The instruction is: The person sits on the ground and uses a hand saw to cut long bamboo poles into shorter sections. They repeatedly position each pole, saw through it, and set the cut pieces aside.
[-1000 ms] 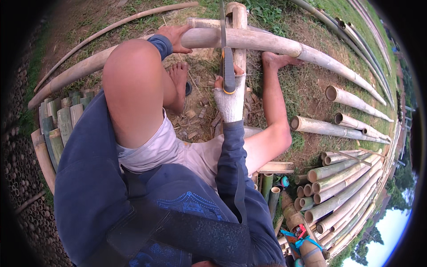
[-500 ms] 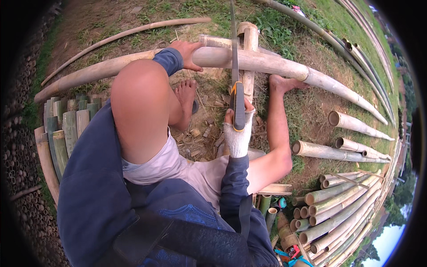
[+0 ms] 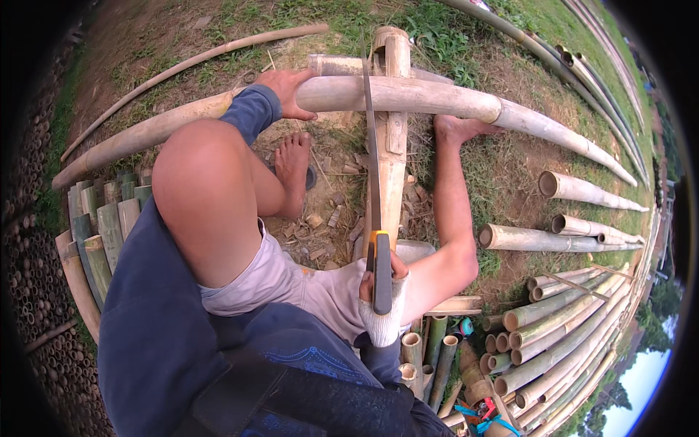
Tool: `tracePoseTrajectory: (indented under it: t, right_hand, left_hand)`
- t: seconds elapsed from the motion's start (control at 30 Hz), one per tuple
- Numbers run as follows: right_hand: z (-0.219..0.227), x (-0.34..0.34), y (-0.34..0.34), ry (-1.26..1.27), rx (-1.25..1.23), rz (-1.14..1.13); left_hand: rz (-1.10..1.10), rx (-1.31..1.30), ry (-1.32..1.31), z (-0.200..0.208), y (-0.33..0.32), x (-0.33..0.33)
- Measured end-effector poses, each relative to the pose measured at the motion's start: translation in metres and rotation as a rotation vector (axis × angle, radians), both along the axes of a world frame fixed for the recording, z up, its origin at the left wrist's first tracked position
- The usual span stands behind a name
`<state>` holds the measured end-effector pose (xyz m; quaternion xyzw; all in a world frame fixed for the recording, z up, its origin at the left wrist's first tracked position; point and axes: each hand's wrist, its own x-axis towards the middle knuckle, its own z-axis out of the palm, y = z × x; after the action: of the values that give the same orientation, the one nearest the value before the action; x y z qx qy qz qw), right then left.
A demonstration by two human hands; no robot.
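Note:
My left hand (image 3: 288, 93) is closed round a pale bamboo pole (image 3: 437, 98) that lies crosswise in front of me. My right hand (image 3: 383, 295), in a white knitted glove, grips the black and orange handle of a handsaw (image 3: 374, 167). The long blade points away from me and crosses the pole to the right of my left hand. Under the pole stands a bamboo support (image 3: 393, 135), with a shorter bamboo piece (image 3: 336, 65) just behind. More bamboo (image 3: 145, 135) stretches left past my sleeve; whether it is the same pole I cannot tell.
My bare legs straddle the support, with wood chips (image 3: 317, 221) on the ground between them. Cut bamboo lengths (image 3: 109, 226) stand at left. Several poles (image 3: 539, 244) lie at right, above a large bamboo stack (image 3: 553, 349). A thin curved pole (image 3: 196, 62) lies beyond.
My right hand has drawn the saw back toward my body, so more blade shows on my side of the pole. My left hand keeps its hold, and the view has shifted slightly.

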<state>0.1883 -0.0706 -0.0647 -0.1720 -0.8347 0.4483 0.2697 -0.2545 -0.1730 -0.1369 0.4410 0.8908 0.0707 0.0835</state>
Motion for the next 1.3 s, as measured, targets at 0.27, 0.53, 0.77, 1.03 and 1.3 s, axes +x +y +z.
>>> tracePoseTrajectory:
  t: [0.27, 0.53, 0.77, 1.03, 1.3]
  right_hand:
    - [-0.056, -0.150, 0.052, 0.161, -0.122, 0.121]
    - [0.024, 0.089, -0.045, -0.229, -0.172, -0.068]
    - [-0.032, -0.127, 0.059, 0.102, -0.099, 0.065]
    - [0.003, 0.038, -0.008, -0.164, -0.138, -0.001]
    - [0.009, -0.030, 0.016, -0.010, -0.227, -0.021]
  left_hand:
    - [0.022, -0.089, -0.050, 0.013, 0.001, 0.011]
    - [0.024, -0.060, -0.076, 0.002, 0.002, -0.002]
    - [0.063, -0.075, -0.072, 0.011, 0.003, 0.000]
    - [-0.017, -0.003, -0.121, 0.003, 0.001, -0.010]
    - [0.041, -0.062, -0.124, 0.008, 0.005, -0.001]
